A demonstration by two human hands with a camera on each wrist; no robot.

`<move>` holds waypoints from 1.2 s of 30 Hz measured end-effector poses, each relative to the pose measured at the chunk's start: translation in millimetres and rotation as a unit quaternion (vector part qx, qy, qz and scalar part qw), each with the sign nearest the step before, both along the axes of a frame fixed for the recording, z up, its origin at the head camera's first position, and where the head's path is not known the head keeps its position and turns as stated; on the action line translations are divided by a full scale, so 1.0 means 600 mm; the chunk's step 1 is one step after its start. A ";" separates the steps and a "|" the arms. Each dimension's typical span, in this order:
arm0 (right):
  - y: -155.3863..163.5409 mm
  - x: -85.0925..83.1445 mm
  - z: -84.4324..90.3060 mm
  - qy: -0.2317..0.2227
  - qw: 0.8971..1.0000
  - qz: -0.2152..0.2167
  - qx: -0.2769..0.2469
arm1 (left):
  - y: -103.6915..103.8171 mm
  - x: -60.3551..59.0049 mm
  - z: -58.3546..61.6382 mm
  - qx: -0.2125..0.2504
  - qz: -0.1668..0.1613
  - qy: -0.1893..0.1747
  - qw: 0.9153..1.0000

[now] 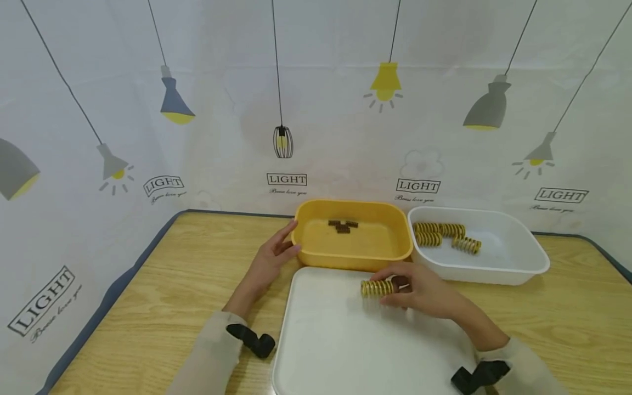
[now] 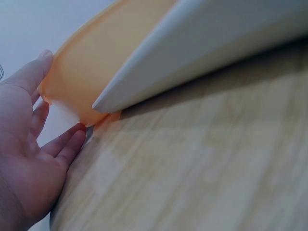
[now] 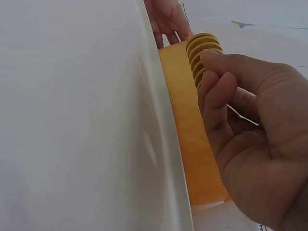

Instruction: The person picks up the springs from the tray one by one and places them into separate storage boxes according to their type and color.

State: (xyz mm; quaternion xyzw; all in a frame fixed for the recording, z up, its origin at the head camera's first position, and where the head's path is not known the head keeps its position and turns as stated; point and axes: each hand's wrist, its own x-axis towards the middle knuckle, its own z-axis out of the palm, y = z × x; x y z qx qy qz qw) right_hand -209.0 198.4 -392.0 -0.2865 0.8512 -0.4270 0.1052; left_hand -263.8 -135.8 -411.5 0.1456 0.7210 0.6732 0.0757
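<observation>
My right hand [image 1: 419,288] pinches a gold coil spring [image 1: 376,288] by its right end, over the far part of a white tray [image 1: 355,340]. In the right wrist view the thumb and curled fingers hold that spring [image 3: 202,45], partly covering it. My left hand [image 1: 271,257] touches the left wall of a yellow bin [image 1: 355,261] with extended fingers. The left wrist view shows its fingertips against the bin's end [image 2: 72,91]. Several small dark springs [image 1: 343,225] lie inside the yellow bin.
A white bin [image 1: 503,269] stands to the right of the yellow one, with several gold springs [image 1: 439,233] at its left side. Both bins are on a wood-grain table [image 1: 173,269], near a printed backdrop [image 1: 336,137]. The tray lies just in front of the yellow bin.
</observation>
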 end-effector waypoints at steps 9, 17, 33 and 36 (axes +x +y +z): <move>0.026 -0.004 0.022 0.032 0.999 -0.016 -0.009 | 0.001 0.002 0.000 0.002 0.000 -0.001 1.000; 0.054 -0.008 0.031 0.012 0.999 -0.044 -0.014 | 0.001 0.001 -0.003 -0.001 -0.001 -0.001 1.000; 0.131 -0.039 0.063 0.025 0.995 -0.092 0.036 | -0.001 -0.001 0.000 -0.005 0.010 0.001 1.000; 0.150 -0.045 0.064 0.027 0.995 -0.092 0.042 | -0.001 -0.014 -0.019 -0.001 0.007 0.005 1.000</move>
